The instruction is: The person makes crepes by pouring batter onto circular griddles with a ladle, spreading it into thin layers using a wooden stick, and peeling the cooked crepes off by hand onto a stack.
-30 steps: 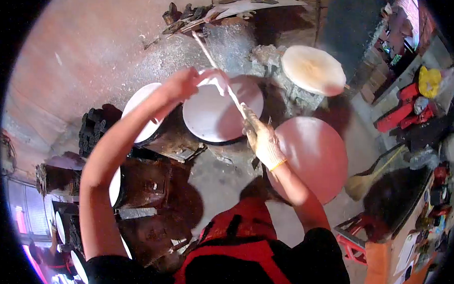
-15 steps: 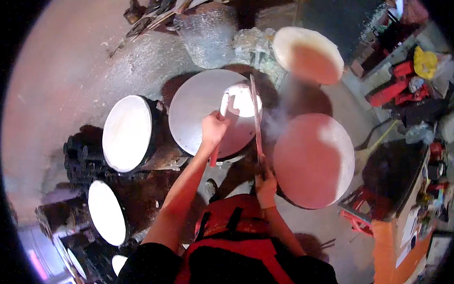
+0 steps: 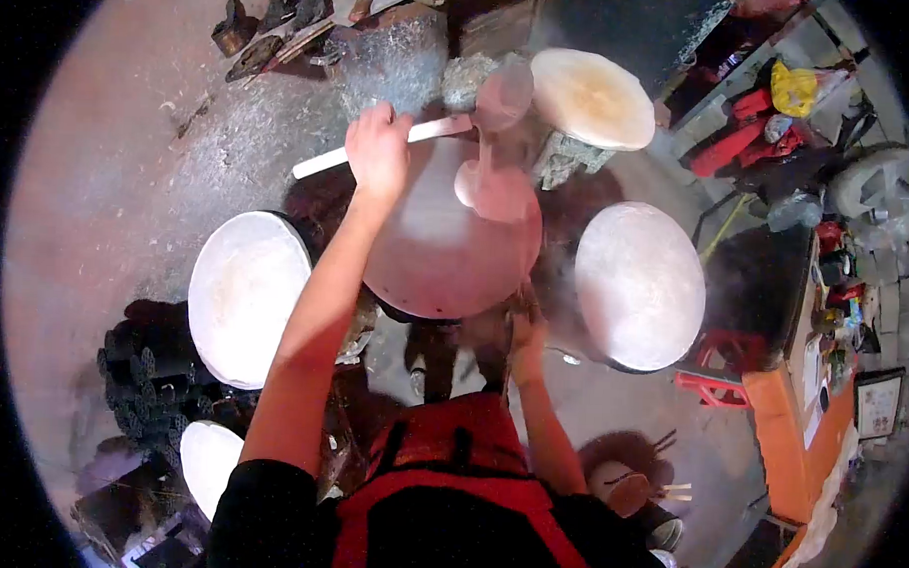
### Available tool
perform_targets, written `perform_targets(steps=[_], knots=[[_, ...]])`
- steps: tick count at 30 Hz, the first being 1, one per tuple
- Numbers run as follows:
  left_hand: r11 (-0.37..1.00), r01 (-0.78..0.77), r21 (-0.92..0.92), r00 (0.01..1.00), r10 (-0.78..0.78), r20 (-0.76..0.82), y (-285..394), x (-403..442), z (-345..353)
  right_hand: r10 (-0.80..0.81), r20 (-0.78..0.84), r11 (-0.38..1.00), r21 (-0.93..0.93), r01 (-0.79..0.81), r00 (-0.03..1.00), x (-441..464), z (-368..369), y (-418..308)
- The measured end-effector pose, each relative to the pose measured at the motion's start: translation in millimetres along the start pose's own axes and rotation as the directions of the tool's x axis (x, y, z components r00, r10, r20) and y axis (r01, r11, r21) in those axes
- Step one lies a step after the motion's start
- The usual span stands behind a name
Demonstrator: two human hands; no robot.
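My left hand (image 3: 377, 151) is closed round the pale handle of a ladle (image 3: 503, 93), raised over the far edge of a large round griddle (image 3: 425, 268). A pinkish streak hangs below the ladle's bowl. It ends at a bright, wet-looking patch (image 3: 468, 184) on the griddle. My right hand (image 3: 529, 335) is low at the griddle's near right edge, with its fingers curled round a long flat spatula (image 3: 526, 295). Much of that spatula is dark and hard to make out now.
Pale-topped round griddles stand at left (image 3: 249, 297), right (image 3: 640, 285) and far right (image 3: 593, 99). Another pale disc (image 3: 211, 466) is at lower left, near stacked black cylinders (image 3: 146, 363). An orange-sided table (image 3: 775, 435) is at right. Steam hangs over the griddles.
My left hand has moved up and left, lifting the ladle from over the griddle's middle to its far edge. The spatula no longer stands out clearly. My view has shifted.
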State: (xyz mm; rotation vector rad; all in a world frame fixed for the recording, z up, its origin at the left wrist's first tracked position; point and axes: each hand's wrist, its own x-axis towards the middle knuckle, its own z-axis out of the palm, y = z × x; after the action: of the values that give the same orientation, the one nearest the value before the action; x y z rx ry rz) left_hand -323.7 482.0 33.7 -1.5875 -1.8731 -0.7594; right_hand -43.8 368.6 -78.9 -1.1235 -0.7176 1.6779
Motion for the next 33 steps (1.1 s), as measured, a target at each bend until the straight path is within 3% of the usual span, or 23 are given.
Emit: perform_targets(steps=[3, 5, 7, 8, 9, 11, 13, 14, 15, 19, 20, 23, 24, 27, 28, 30, 31, 32, 33], knots=[[0.998, 0.036, -0.043, 0.999, -0.036, 0.003, -10, 3, -12, -0.181, -0.030, 0.966, -0.195, 0.172, 0.983, 27, -43, 101], [0.993, 0.096, -0.068, 0.993, -0.092, 0.071, -19, -8, -23, -0.204, 0.000, 0.931, -0.309, 0.194, 0.979, 28, -32, 110], [0.950, 0.256, -0.181, 0.962, -0.230, 0.149, -24, -34, -30, -0.287, 0.047, 0.858, -0.431, 0.279, 0.957, 32, -4, 95], [0.917, 0.361, -0.172, 0.909, -0.305, 0.283, -32, -53, -26, -0.377, 0.078, 0.789, -0.495, 0.365, 0.923, 42, 12, 86], [0.894, 0.338, -0.295, 0.935, -0.281, 0.218, -32, -70, -37, -0.461, 0.118, 0.706, -0.552, 0.444, 0.880, 50, 22, 78], [0.781, 0.500, -0.374, 0.861, -0.401, 0.313, -31, -108, -50, -0.338, 0.160, 0.800, -0.470, 0.373, 0.927, 70, 16, 72], [0.516, 0.741, -0.429, 0.669, -0.520, 0.530, -42, -160, -45, -0.238, 0.179, 0.913, -0.295, 0.283, 0.955, 65, 11, 56], [-0.116, 0.834, -0.540, 0.460, -0.396, 0.795, -44, -176, -61, -0.200, 0.179, 0.961, -0.153, 0.229, 0.963, 47, 16, 38], [-0.238, 0.860, -0.452, 0.333, -0.411, 0.849, -38, -185, -80, -0.202, 0.145, 0.958, -0.175, 0.226, 0.969, 37, 8, 42], [-0.516, 0.741, -0.430, 0.236, -0.400, 0.886, -26, -226, -126, -0.285, 0.021, 0.891, -0.363, 0.272, 0.958, 14, -7, 70], [-0.547, 0.715, -0.436, 0.235, -0.400, 0.886, -20, -230, -139, -0.518, 0.178, 0.689, -0.492, 0.532, 0.836, 21, -2, 74], [-0.652, 0.633, -0.417, 0.208, -0.376, 0.903, -6, -249, -161, -0.421, 0.132, 0.770, -0.470, 0.431, 0.897, 33, 44, 59], [-0.695, 0.608, -0.385, 0.191, -0.343, 0.920, -6, -260, -162, -0.425, 0.223, 0.704, -0.527, 0.475, 0.877, 59, 42, 66], [-0.833, 0.477, -0.280, 0.154, -0.235, 0.960, -6, -279, -169, -0.019, 0.037, 0.648, -0.761, 0.041, 0.999, 76, 78, 34], [-0.869, 0.431, -0.244, 0.120, -0.213, 0.970, -2, -284, -172, -0.290, 0.342, 0.299, -0.855, 0.424, 0.894, 101, 51, 57], [-0.898, 0.382, -0.219, 0.023, -0.227, 0.974, 11, -292, -174, -0.171, 0.409, 0.498, -0.749, 0.437, 0.896, 147, 9, 84], [-0.899, 0.355, -0.257, 0.021, -0.268, 0.963, 21, -293, -176, -0.115, 0.449, 0.592, -0.685, 0.424, 0.886, 142, 13, 66], [-0.897, 0.328, -0.297, 0.018, -0.308, 0.951, 32, -291, -178, 0.046, 0.408, 0.822, -0.534, 0.198, 0.912, 130, 4, 42], [-0.892, 0.300, -0.338, 0.016, -0.349, 0.937, 41, -290, -179, 0.087, 0.407, 0.852, -0.504, 0.144, 0.909, 120, -10, 23]])
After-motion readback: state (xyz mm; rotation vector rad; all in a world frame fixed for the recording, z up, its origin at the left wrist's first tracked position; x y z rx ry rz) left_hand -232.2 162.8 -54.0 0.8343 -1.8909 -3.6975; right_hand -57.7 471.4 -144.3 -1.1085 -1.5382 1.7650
